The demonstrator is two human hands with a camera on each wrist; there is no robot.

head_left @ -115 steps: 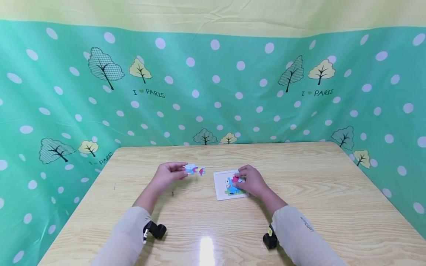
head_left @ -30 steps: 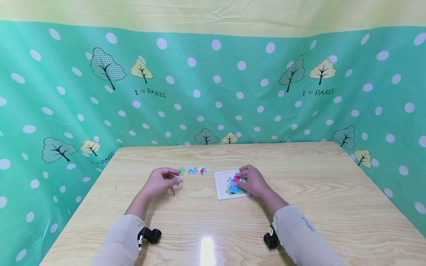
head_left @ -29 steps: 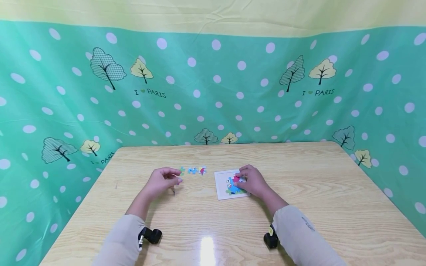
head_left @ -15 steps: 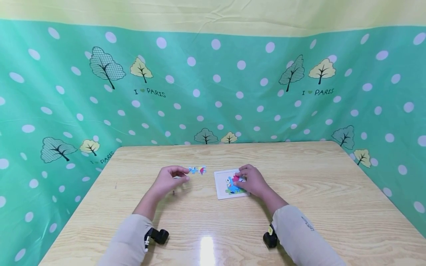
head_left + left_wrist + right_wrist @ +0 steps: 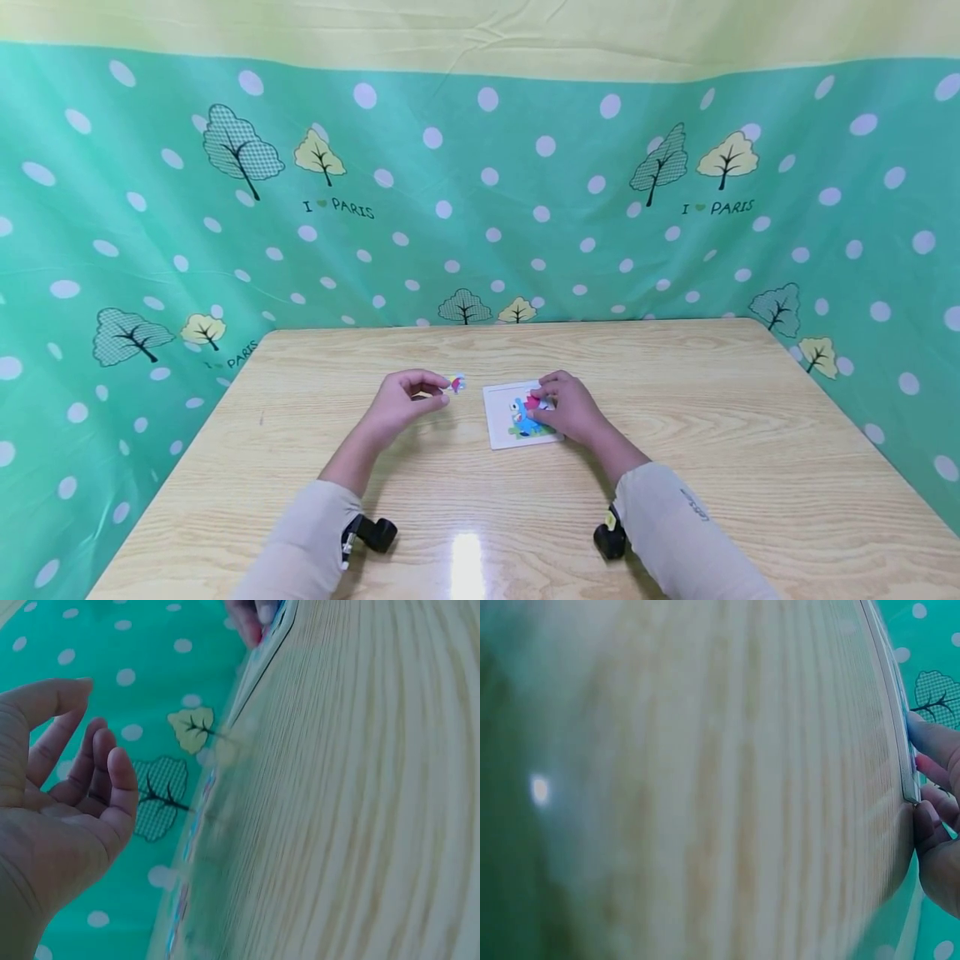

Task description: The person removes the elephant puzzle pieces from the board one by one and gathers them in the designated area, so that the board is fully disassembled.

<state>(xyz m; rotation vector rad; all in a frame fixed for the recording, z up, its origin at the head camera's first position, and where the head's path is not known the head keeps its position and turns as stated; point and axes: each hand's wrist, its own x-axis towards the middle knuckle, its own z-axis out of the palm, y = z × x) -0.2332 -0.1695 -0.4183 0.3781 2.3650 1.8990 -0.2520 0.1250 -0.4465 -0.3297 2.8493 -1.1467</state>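
Note:
In the head view my left hand [image 5: 408,402] hovers at the table's middle left, fingertips right at a small red, yellow and white puzzle piece [image 5: 457,383]. The left wrist view shows the thumb tip close to the index finger, the other fingers loosely bent, nothing held. Farther back in that view, thin coloured puzzle pieces [image 5: 177,919] lie along the table. A square pale puzzle board [image 5: 497,427] with a blue cartoon animal lies to the right. My right hand [image 5: 572,410] holds it, thumb and bent fingers over its right part, covering some of the picture.
The light wooden table [image 5: 712,450] runs back to a green curtain [image 5: 375,275] with white dots and trees. Both forearms lie over the front half of the table, a black camera [image 5: 381,534] on the left wrist and another [image 5: 610,541] on the right.
My left hand has moved right along the row of pieces from the left end, now hiding the green and blue ones. The right hand and puzzle board have stayed in place.

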